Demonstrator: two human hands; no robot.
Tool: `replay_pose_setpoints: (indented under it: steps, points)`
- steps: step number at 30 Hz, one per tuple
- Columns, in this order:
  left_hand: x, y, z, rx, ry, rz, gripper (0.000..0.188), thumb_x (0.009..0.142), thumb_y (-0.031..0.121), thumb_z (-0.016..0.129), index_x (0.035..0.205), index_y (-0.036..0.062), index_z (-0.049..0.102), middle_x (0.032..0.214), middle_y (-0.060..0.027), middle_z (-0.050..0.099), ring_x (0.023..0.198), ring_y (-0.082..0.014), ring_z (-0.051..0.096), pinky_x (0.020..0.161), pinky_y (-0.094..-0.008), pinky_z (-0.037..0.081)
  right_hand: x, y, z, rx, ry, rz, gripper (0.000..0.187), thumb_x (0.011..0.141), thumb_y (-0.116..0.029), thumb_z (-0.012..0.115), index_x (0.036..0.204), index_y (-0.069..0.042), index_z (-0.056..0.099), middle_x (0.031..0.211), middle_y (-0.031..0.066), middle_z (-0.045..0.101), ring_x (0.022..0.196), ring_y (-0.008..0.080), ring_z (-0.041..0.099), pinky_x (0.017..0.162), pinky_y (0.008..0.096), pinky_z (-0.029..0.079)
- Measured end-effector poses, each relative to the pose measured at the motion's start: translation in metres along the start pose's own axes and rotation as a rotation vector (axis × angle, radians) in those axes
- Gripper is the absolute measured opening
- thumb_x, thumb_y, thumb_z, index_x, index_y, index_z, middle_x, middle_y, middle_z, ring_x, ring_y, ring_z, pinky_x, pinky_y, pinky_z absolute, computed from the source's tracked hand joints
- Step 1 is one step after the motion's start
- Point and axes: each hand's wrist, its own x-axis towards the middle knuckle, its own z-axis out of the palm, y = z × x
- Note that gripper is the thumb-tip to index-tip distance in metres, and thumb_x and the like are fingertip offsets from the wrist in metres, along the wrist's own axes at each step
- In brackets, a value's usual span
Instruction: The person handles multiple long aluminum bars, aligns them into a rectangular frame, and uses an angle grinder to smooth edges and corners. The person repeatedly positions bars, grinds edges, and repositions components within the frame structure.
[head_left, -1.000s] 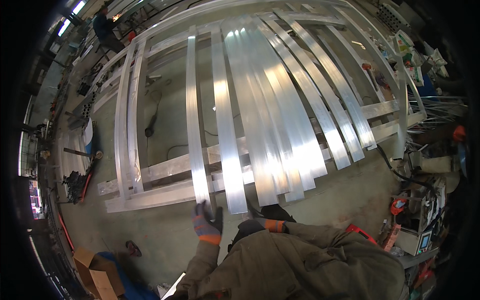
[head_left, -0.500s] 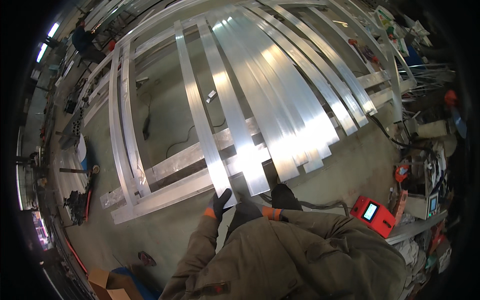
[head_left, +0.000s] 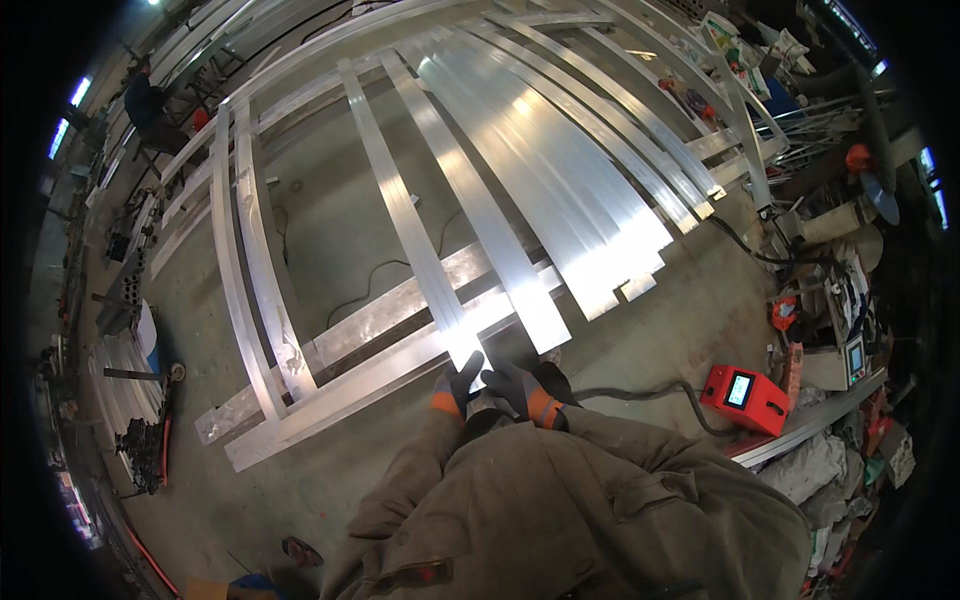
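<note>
Flat silvery bar (head_left: 425, 270): lies across the frame's near rails (head_left: 350, 388), near end just past the outer rail and in front of the person's body, far part running away toward the opposite rail.

Change: half a second ago only the left hand was at this end; the right was drawn in by the waist. Now both gloved hands are there.

Left hand (head_left: 457, 384): closed on the left edge, thumb over the top face; fingers below hidden. Right hand (head_left: 508, 388): at the right edge of the same end, fingers angled in toward the left hand. Whether it pinches the bar or only rests against it, cannot tell. Hands close together, bar end between.

Reading: handling has gone from one-handed to two-handed, so the end is probably better steadied against twisting. Whether the bar itself slid is uncertain; the whole view has turned as well.

Outward: neighbouring bar (head_left: 505, 245) just to the right, apart from the held one, no hand on it. Beyond it, a close-packed group of bars (head_left: 560, 180) with stepped near ends. No clear shift in either relative to the frame.

Further right, red machine (head_left: 765, 408) with lit screen on its face, now fully in view; one second ago only its edge showed. Dark hose (head_left: 640, 392) lies beside it.
</note>
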Motion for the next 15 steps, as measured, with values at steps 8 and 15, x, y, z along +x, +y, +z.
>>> replay_pose_setpoints:
  steps: [8, 15]
  points:
    - [0.021, -0.029, -0.013, 0.068, 0.07, 0.197, 0.065, 0.104, 0.051, 0.073, 0.148, 0.0039, 0.064, 0.151, -0.0105, 0.06, 0.133, -0.028, 0.064, 0.095, -0.0448, 0.065, 0.009, 0.049, 0.007, 0.747, 0.099, -0.003, 0.025, 0.106, -0.035, 0.066, 0.103, -0.01, 0.069, 0.079, 0.0092, 0.067, 0.077, 0.0243, 0.068, 0.07, 0.0415, 0.054]
    - [0.007, -0.034, -0.031, -0.52, -0.227, 0.002, 0.064, 0.111, 0.054, 0.061, 0.15, 0.0039, 0.06, 0.143, -0.011, 0.069, 0.136, -0.0286, 0.062, 0.114, -0.0451, 0.052, 0.043, 0.135, 0.014, -0.156, 0.152, -0.721, 0.017, 0.099, -0.025, 0.069, 0.088, -0.012, 0.073, 0.081, 0.0109, 0.071, 0.08, 0.031, 0.073, 0.07, 0.0472, 0.056]
